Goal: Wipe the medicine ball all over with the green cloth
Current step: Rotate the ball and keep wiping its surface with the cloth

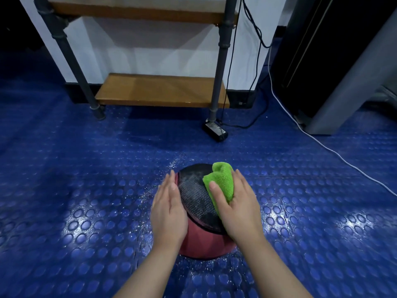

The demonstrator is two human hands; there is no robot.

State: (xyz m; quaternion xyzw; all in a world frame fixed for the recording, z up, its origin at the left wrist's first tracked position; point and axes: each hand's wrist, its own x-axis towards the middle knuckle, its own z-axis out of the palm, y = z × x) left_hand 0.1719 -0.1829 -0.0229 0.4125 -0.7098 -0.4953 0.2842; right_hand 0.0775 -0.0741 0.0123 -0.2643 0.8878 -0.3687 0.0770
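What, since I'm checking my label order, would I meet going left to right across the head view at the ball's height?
left hand → medicine ball → right hand → white cable. The green cloth is left out: it overlaps both the ball and the right hand.

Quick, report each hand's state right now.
Left hand: open, flat against the medicine ball.
Right hand: grips the green cloth.
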